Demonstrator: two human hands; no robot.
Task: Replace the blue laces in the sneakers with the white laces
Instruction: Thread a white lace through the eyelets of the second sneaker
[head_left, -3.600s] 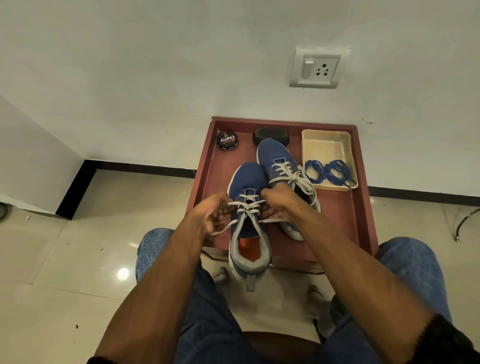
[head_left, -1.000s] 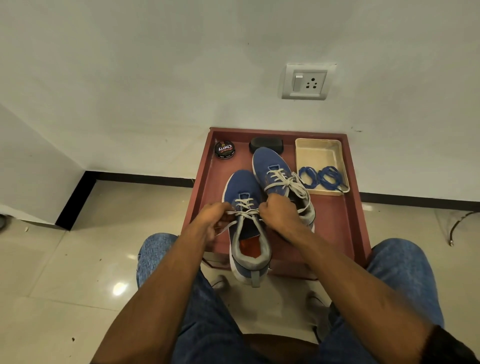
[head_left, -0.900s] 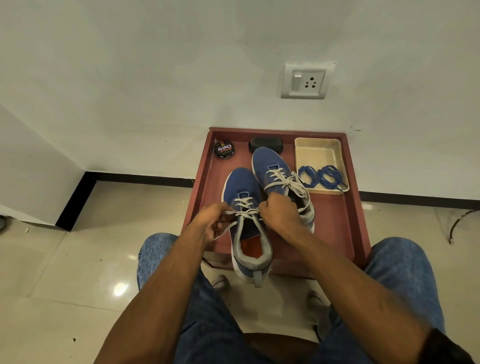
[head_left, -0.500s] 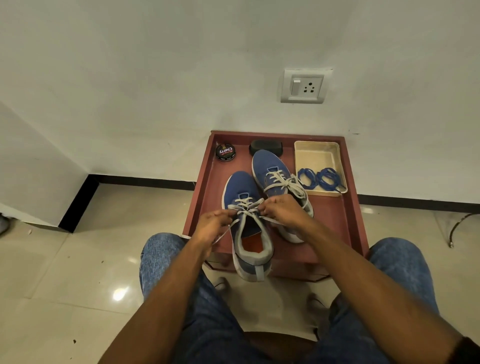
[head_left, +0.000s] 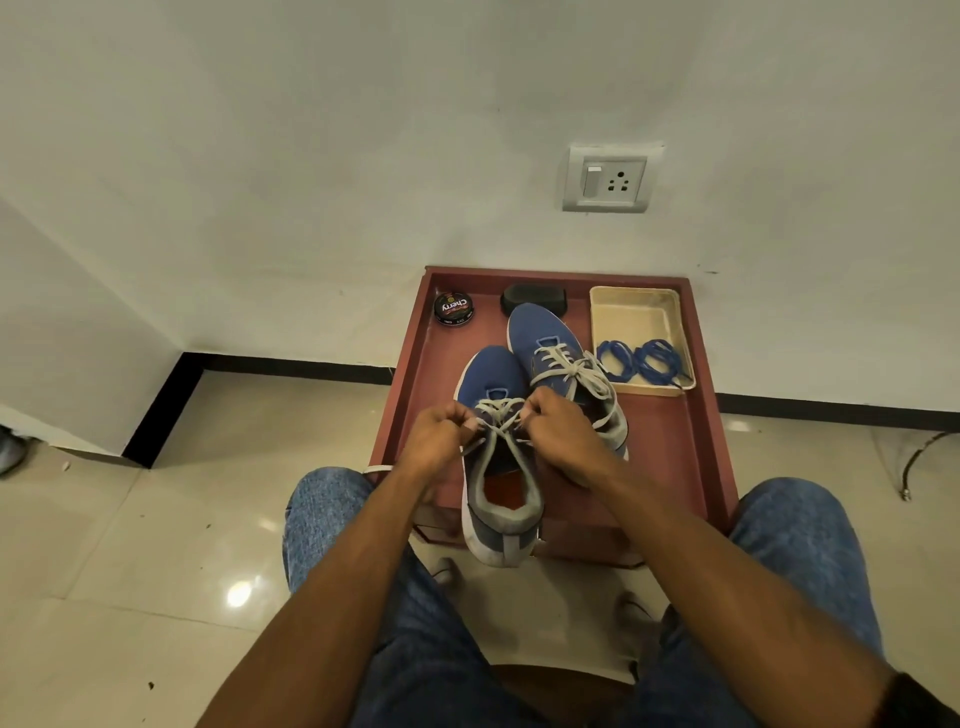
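Both hands were at the near sneaker (head_left: 496, 467) on the red tray (head_left: 670, 457). The left hand (head_left: 439, 436) and right hand (head_left: 563, 431) each pinched a strand of the white lace (head_left: 500, 413) with curled fingers, close together above the tongue. The far sneaker (head_left: 558, 353), touching the first, was laced white. The blue laces (head_left: 636, 360) lay coiled in the beige dish (head_left: 631, 312).

home room: tiled floor (head_left: 156, 561), wall socket (head_left: 607, 179)
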